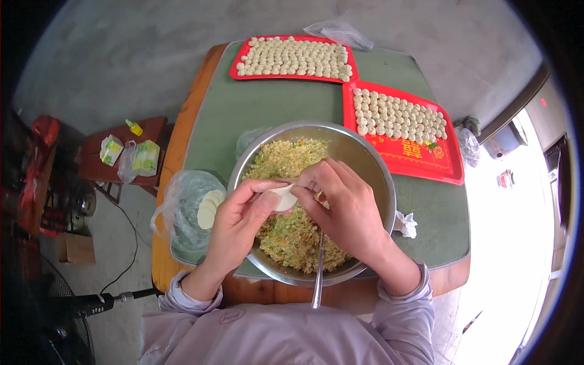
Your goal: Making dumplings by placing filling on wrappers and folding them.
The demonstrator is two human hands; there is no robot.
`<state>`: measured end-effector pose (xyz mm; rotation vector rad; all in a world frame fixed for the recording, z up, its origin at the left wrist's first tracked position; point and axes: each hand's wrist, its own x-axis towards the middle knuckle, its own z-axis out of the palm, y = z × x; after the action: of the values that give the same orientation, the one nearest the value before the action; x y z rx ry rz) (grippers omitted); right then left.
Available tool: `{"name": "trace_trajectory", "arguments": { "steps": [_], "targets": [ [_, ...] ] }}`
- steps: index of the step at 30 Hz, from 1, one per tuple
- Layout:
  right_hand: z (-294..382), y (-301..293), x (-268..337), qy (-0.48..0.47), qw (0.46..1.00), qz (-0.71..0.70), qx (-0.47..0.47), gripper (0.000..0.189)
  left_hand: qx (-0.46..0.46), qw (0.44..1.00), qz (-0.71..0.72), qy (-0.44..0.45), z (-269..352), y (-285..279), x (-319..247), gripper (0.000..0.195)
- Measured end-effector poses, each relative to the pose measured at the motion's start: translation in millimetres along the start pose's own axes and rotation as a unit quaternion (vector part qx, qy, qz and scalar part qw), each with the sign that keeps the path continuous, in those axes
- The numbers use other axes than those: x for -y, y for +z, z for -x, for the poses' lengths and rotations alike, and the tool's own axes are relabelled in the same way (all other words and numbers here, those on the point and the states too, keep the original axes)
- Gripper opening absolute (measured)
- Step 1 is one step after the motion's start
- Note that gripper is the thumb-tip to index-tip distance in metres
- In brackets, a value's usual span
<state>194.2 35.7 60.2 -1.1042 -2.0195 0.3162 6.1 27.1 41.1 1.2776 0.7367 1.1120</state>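
Observation:
Above a large steel bowl (385, 182) my two hands meet on one round dough wrapper (285, 200), partly folded up. My left hand (244, 219) holds its left side between thumb and fingers. The fingertips of my right hand (342, 200) pinch its upper right edge. Whether filling lies inside the wrapper is hidden by my fingers. Chopped yellow-green filling with orange bits (292, 155) fills much of the bowl. A metal spoon (319, 278) stands in the filling, its handle resting over the near rim. Several flat wrappers (211, 209) lie in a clear plastic bag (182, 196) left of the bowl.
Two red trays with rows of small dumplings stand beyond the bowl, one far tray (292, 78) and one right tray (438, 166). A crumpled tissue (405, 224) lies right of the bowl. Left of the table are a dark red bench (91, 159) and a fan (68, 303).

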Motion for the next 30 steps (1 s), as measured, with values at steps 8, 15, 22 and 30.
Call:
{"name": "trace_trajectory", "arguments": {
  "steps": [8,15,22,30],
  "targets": [
    [-5.0,-1.5,-7.8,0.071,0.997,-0.037,-0.021,0.018,-0.002,0.991,0.118,-0.056,-16.8,4.4,3.8,0.021],
    [-4.7,4.7,-13.7,0.062,0.997,-0.029,-0.021,0.018,0.001,0.942,0.299,-0.15,-19.2,-3.4,5.2,0.012],
    [-7.8,-1.1,-5.7,-0.007,1.0,-0.025,0.01,0.02,-0.01,0.942,0.305,-0.14,-19.0,-7.1,8.5,0.012],
    [-3.0,-0.6,-8.5,-0.008,0.999,-0.039,-0.015,0.014,-0.036,0.962,0.254,-0.088,-13.4,-2.4,4.6,0.012]
  ]
}}
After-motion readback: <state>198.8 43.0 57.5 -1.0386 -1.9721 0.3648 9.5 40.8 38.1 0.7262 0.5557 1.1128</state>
